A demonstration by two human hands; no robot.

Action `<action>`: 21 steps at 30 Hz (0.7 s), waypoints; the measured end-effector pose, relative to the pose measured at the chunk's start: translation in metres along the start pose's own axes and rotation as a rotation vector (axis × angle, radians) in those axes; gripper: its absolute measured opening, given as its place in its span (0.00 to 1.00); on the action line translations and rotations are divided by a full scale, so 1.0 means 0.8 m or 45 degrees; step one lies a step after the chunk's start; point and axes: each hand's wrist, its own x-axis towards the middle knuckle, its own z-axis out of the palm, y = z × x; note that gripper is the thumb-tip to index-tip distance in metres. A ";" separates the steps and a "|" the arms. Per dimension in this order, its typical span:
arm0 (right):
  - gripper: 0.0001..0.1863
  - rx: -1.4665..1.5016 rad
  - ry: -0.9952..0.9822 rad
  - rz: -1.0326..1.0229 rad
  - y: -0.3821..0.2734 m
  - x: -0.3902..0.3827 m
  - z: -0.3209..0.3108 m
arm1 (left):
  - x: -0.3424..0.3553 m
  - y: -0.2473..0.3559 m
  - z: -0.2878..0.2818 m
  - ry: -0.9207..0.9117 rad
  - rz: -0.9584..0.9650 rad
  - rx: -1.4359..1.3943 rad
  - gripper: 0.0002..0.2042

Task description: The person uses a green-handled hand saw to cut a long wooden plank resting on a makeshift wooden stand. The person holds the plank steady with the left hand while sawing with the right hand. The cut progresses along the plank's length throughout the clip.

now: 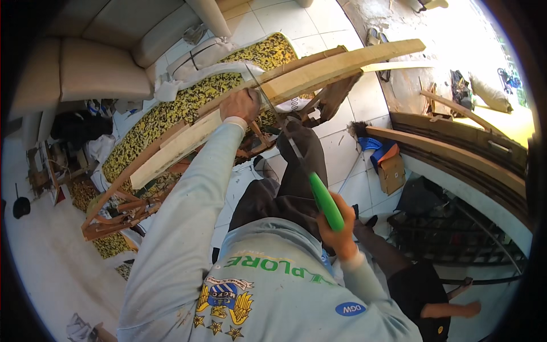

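Note:
In my right hand (pixel 338 223) is the green handle of a handsaw (pixel 300 155). Its thin blade slants up and to the left, lying across the edge of a long pale wooden board (pixel 342 64). Just left of the blade, my left hand (pixel 240 105) is closed over the board, fingers curled on top. Beneath the board is a brown wooden frame (pixel 122 214) with slats and a curved rail. My dark-trousered leg (pixel 302 151) is raised against the frame near the blade.
A yellow-and-black patterned cushion (pixel 148 134) lies beyond the frame. A beige sofa (pixel 102 71) stands at the far left. On the tiled floor to the right are a brush (pixel 360 130) and a cardboard box (pixel 391 172). Another person's arm (pixel 450 309) shows at the lower right.

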 end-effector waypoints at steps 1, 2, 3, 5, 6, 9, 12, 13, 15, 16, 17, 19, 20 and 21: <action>0.27 0.007 -0.013 0.008 0.004 0.005 0.001 | -0.003 0.000 0.001 0.003 -0.005 0.003 0.30; 0.26 0.010 -0.009 0.017 0.010 0.018 0.009 | -0.004 0.003 0.001 0.004 0.007 0.005 0.30; 0.26 0.015 -0.008 0.026 0.018 0.038 0.020 | -0.005 0.004 0.000 0.006 0.015 0.008 0.30; 0.23 0.055 0.005 -0.081 0.042 0.143 0.073 | 0.000 0.012 0.000 0.011 0.035 0.023 0.30; 0.23 0.012 0.098 -0.093 0.047 0.192 0.101 | 0.001 0.016 -0.001 0.013 0.047 0.035 0.29; 0.24 -0.032 0.141 -0.088 0.038 0.231 0.121 | -0.002 0.028 -0.014 -0.129 0.068 0.050 0.29; 0.25 0.032 0.067 -0.072 0.025 0.121 0.078 | -0.001 0.003 0.000 -0.001 0.010 -0.013 0.29; 0.25 0.001 0.018 -0.009 0.007 0.061 0.044 | -0.001 0.001 -0.002 -0.011 -0.008 -0.022 0.29; 0.24 -0.030 -0.021 0.038 0.005 0.015 0.004 | 0.000 0.006 -0.001 -0.023 -0.008 -0.008 0.29; 0.24 -0.039 -0.012 0.053 0.001 0.008 -0.003 | 0.000 0.007 0.001 -0.043 0.000 0.001 0.29; 0.24 -0.047 -0.007 0.067 -0.003 0.007 -0.004 | 0.005 0.007 0.003 -0.004 0.009 -0.019 0.30; 0.22 -0.052 0.067 -0.123 0.031 0.091 0.052 | 0.000 0.008 0.006 0.007 0.011 -0.005 0.30; 0.21 -0.013 0.046 -0.074 0.048 0.144 0.079 | 0.000 0.013 0.004 0.015 0.024 0.001 0.30; 0.20 -0.056 0.148 -0.168 0.058 0.197 0.109 | 0.009 0.017 0.001 -0.008 0.056 0.005 0.30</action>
